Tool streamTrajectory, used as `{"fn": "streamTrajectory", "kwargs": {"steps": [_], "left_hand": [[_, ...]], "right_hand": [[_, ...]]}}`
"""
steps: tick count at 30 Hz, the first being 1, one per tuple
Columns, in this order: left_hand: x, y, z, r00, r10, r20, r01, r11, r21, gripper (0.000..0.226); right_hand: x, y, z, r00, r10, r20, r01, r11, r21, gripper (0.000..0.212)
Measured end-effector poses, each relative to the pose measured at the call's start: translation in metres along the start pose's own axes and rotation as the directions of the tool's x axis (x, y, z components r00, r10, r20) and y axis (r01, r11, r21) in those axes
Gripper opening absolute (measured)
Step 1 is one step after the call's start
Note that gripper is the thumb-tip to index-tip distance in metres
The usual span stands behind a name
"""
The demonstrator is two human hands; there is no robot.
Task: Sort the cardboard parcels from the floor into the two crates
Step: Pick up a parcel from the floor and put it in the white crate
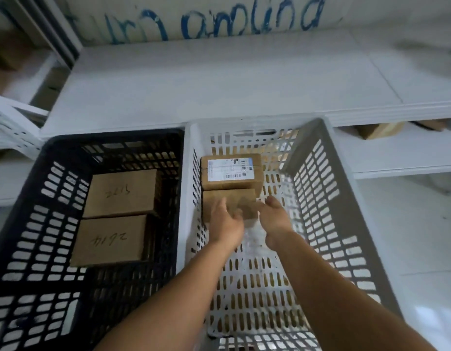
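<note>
Hands [225,219] [275,215] side by side on plain parcel [238,198], white crate [313,193].

The black crate [29,224] on the left and the white crate [328,198] on the right are perforated plastic. The parcels [118,193] are matt brown cardboard; the far one [232,171] carries a smooth white paper label. The floor [422,287] is glossy pale tile.

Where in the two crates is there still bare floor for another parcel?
White crate: bare floor along the right wall and all of the near half; crowded at the far left, where both hands are on a plain parcel behind the labelled parcel. Black crate: near end only, before parcel 2614.
</note>
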State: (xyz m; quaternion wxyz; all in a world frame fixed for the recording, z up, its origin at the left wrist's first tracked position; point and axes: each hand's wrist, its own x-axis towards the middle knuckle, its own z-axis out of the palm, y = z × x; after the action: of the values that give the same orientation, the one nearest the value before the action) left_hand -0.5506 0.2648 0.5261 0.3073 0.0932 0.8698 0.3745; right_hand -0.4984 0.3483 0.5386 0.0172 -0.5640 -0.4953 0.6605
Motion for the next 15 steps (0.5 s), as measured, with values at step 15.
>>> {"fn": "streamTrajectory", "kwargs": {"steps": [15], "left_hand": [[-0.181, 0.016, -0.003, 0.924, 0.294, 0.245, -0.212, 0.926, -0.313, 0.041]], "right_hand": [[-0.196, 0.067, -0.067, 0.895, -0.189, -0.404, 0.311, 0.914, 0.261, 0.043]]}}
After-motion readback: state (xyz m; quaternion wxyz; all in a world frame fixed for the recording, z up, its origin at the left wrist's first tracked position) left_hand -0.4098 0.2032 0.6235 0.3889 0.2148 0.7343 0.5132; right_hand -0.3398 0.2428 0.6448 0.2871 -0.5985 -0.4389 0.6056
